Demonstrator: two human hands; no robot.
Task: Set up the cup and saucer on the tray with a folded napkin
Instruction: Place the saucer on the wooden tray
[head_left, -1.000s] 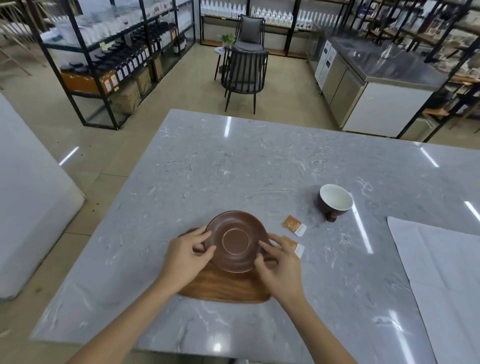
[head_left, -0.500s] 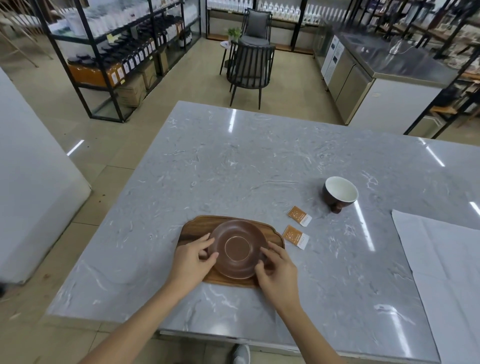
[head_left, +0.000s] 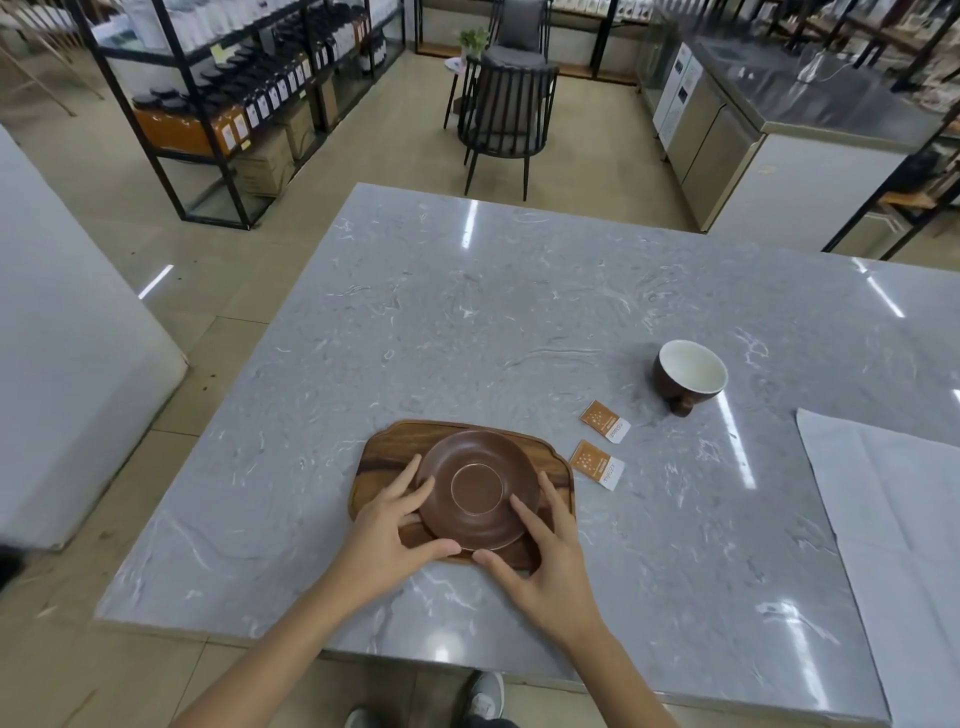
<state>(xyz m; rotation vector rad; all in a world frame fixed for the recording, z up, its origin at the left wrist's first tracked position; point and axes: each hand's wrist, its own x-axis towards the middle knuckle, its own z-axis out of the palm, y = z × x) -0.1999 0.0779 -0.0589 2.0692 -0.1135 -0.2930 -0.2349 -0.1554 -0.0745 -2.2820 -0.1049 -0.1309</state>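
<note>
— On the grey marble table (head_left: 519, 312), what lies there, biggest first?

— At the right edge a white napkin (head_left: 893, 519), spread flat. Toward the near edge sits the wooden tray (head_left: 387, 452), and the brown saucer (head_left: 478, 488) rests on it.

— And the hands?

— Left hand (head_left: 389, 540) and right hand (head_left: 545, 561) have fingers spread, fingertips touching the saucer's rim on either side; neither is closed around it.

— The cup?

— The cup (head_left: 688, 376), brown outside and white inside, stands on the table well apart from the tray, to its right. Two orange packets (head_left: 597, 464) lie between them.
</note>
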